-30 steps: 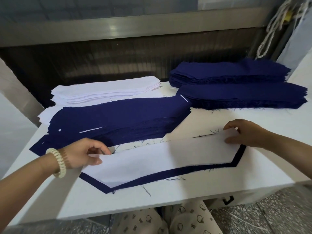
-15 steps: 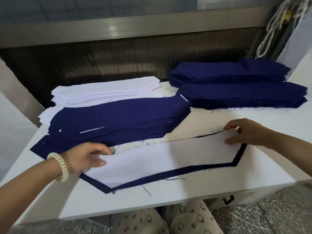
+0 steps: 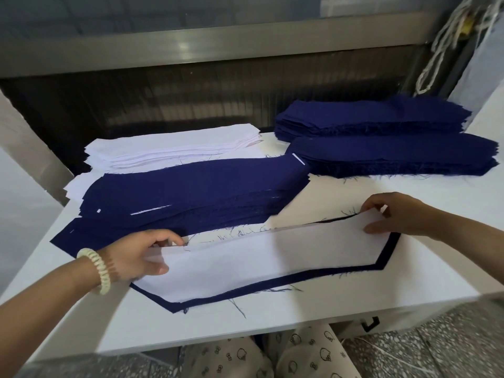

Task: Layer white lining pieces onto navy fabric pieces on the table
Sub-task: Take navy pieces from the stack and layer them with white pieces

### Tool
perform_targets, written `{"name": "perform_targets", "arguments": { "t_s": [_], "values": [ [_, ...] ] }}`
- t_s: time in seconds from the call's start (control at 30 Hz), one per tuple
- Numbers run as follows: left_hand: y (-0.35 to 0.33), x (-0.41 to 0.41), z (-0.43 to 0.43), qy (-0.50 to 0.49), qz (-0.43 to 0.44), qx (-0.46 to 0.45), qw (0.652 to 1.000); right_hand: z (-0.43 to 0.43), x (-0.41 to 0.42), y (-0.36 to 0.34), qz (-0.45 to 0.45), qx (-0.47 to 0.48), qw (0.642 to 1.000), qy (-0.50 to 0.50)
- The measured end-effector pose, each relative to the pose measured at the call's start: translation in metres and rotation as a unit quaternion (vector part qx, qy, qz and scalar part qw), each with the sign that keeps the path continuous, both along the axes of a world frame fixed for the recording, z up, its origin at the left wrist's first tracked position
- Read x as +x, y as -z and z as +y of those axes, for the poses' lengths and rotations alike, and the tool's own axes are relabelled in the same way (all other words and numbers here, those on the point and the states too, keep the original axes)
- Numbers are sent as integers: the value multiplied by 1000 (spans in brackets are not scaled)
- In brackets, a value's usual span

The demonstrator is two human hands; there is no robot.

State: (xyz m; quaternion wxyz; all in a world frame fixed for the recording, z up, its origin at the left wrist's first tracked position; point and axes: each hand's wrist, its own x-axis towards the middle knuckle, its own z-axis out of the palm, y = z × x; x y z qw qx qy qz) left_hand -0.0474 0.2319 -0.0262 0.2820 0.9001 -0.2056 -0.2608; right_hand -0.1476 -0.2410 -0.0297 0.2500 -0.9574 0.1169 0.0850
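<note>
**Q:** Entry one. Where is the work piece?

**A:** I read the white lining piece (image 3: 272, 257) lying on a navy fabric piece (image 3: 387, 251) at the near middle of the table (image 3: 354, 304). Navy shows as a narrow border along the near edge and round the right end. A thin dark sliver also shows at the far right edge.

**Q:** Left hand?

**A:** The left hand (image 3: 136, 255) is clamped on the lining's left end, thumb on top and fingers curled at the far edge. A pale coil bracelet (image 3: 98, 271) sits on that wrist.

**Q:** Right hand?

**A:** The right hand (image 3: 395, 214) pinches the lining's far right corner — fingertips at the far edge, thumb lying on the white. I cannot tell whether it also catches the navy beneath.

**Q:** Stock on the table?

**A:** Just beyond the left hand lies a fanned navy stack (image 3: 191, 192) with a few white slivers showing between its layers. Behind it, far left, is a white lining stack (image 3: 174, 145). At far right I see two thick navy stacks, one behind the other — the rear stack (image 3: 368, 115) and the front stack (image 3: 395, 156). Both lie apart from the work piece. Loose threads (image 3: 237, 309) lie on the table around the near piece.

**Q:** Anything else in view?

**A:** A pale cord (image 3: 441, 45) hangs at far right, and patterned trousers (image 3: 300, 356) show below the table's near edge.
</note>
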Motion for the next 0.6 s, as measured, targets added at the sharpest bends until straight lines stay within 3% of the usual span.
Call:
{"name": "perform_targets", "arguments": {
  "t_s": [0.2, 0.4, 0.6],
  "values": [
    [4, 6, -2, 1, -127, -9, 992, 6, 11, 0, -93, -119, 989, 10],
    [2, 21, -37, -22, -205, -69, 976, 22, 55, -3, -144, -155, 977, 6],
    [-4, 39, -103, -45, -260, -122, 957, 36, 104, -5, -126, -216, 968, -3]
  ]
}}
